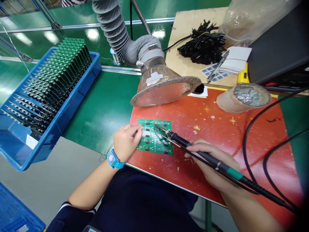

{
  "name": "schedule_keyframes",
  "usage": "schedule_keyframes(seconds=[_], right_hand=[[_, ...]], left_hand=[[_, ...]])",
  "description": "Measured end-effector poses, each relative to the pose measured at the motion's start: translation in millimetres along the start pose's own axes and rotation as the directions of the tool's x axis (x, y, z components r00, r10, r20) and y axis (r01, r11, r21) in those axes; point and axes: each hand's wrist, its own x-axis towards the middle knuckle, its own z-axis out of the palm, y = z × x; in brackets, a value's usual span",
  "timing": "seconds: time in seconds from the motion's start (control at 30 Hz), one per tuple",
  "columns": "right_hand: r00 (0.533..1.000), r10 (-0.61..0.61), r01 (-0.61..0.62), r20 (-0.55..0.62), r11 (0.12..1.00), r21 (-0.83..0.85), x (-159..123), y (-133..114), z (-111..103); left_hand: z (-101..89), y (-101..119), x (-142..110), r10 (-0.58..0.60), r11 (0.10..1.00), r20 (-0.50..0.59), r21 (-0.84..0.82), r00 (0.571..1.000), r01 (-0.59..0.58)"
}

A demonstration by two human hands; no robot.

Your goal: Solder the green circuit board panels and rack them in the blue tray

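A green circuit board (152,146) with rows of small parts lies flat on the red mat. My left hand (126,138), wearing a blue wristband, is closed at the board's left edge, thumb and forefinger together at its upper left; the fingertips are partly hidden. In my right hand (212,161) is a soldering iron (205,157) with a black and green handle, held like a pen. A thin feed tube (177,145) runs along its underside. The iron's tip points at the upper middle of the board; at this size I cannot tell whether it touches.
A fume extractor hood (166,80) hangs just beyond the board. To the left stands a blue bin (93,69) of upright circuit boards (65,61). Behind are a solder spool (117,58) and black cable parts (202,45). A round container (243,98) and looping cables (246,138) lie right.
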Motion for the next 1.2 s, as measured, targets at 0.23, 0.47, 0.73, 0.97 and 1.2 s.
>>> schedule_keyframes(seconds=[0.23,0.47,0.73,0.97,1.2], right_hand=[[1.000,-0.026,0.026,0.002,1.000,0.006,-1.9,-4.8,-1.0],[1.000,-0.010,0.010,0.002,0.999,0.044,-4.2,-4.8,-0.7],[1.000,0.003,-0.003,-0.013,1.000,0.006,-3.4,-4.8,0.9],[1.000,0.017,-0.016,-0.011,0.999,0.042,-8.9,-1.8,0.4],[1.000,0.010,-0.010,0.003,0.998,0.054,-9.1,-3.2,-0.8]], left_hand=[[-1.3,1.8,-1.0,0.009,1.000,0.008,-0.012,1.000,-0.009],[-3.0,2.6,-3.9,0.015,0.999,0.002,-0.029,1.000,-0.015],[-3.1,2.8,-4.2,0.006,0.999,0.016,-0.042,1.000,-0.005],[-0.5,2.7,-8.2,0.000,0.999,0.041,-0.054,0.999,0.002],[-3.0,4.1,-10.0,0.014,0.996,0.056,-0.091,0.998,-0.009]])
